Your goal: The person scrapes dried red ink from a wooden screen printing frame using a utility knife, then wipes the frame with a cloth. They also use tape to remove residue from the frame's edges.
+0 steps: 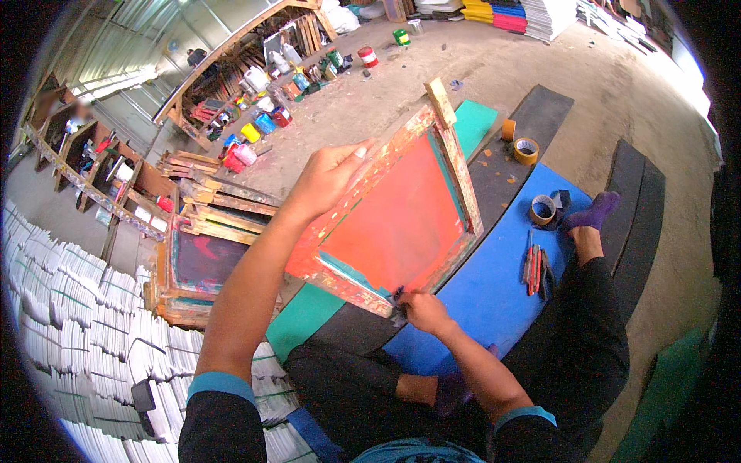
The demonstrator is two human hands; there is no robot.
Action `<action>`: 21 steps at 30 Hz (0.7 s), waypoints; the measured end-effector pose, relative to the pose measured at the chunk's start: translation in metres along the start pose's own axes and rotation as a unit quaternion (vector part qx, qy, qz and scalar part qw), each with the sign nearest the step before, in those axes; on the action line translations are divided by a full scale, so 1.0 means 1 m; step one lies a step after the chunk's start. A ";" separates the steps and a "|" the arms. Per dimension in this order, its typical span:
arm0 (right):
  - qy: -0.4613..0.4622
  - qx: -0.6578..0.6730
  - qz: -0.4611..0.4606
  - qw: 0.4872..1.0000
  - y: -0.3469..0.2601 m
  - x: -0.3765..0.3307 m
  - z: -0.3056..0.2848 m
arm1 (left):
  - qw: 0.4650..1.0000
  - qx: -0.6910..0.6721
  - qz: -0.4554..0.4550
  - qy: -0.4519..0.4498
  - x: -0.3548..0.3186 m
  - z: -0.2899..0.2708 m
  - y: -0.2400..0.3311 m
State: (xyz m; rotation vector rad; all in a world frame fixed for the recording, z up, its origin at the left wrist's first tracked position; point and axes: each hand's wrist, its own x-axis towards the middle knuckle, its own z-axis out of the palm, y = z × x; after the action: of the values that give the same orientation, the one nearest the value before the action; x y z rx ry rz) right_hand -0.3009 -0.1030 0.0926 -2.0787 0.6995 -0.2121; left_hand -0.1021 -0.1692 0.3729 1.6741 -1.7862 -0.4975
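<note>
A wooden screen-printing frame [461,179] with orange-red mesh stands tilted before me, its wood speckled with old paint and teal strips along the inner edges. My left hand [328,181] is closed over its upper left bar, with the thumb along the wood. Down at the frame's lower corner, near my lap, my right hand [427,312] is closed, fingers pinched together against the inside of the corner. A small dark bit shows at those fingertips, too small to name. A block of bare wood [441,103] juts from the frame's top corner.
On the blue mat [486,297] lie a tape roll [543,209] and several red-handled tools [533,270], beside my foot. A brown tape roll [526,150] sits on a dark mat. More frames [207,261] lean left, above white paper stacks [104,332]. Paint containers [265,123] stand farther back.
</note>
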 end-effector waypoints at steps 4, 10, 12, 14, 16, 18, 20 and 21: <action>0.227 0.239 -0.182 0.927 -0.037 0.015 -0.005 | 1.000 0.007 0.014 0.015 0.002 0.002 -0.002; 0.205 0.147 -0.161 0.954 -0.040 0.013 0.016 | 1.000 0.005 0.028 0.013 0.001 0.003 -0.004; 0.152 0.067 -0.120 0.979 -0.016 0.010 0.021 | 1.000 0.008 0.016 0.010 -0.001 0.002 -0.001; 0.090 -0.051 -0.078 0.992 0.016 0.011 0.024 | 1.000 0.011 0.013 0.008 0.003 0.003 0.004; 0.045 -0.037 -0.044 0.997 0.011 0.008 0.007 | 1.000 0.017 0.003 0.009 0.002 0.003 -0.001; 0.220 0.091 -0.179 0.955 -0.006 -0.001 0.001 | 0.999 0.021 0.022 0.014 0.001 0.000 -0.003; 0.235 0.249 -0.192 0.919 -0.037 0.003 -0.008 | 0.999 0.021 0.025 0.015 0.000 0.001 -0.006; 0.241 0.279 -0.225 0.902 -0.054 0.004 -0.010 | 0.999 0.021 0.019 0.015 -0.002 0.001 -0.007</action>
State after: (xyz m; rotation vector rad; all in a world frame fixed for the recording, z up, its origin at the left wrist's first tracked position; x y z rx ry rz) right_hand -0.2800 -0.0893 0.1422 -1.5959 0.3560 -1.0893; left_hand -0.0972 -0.1681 0.3671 1.6644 -1.8140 -0.4190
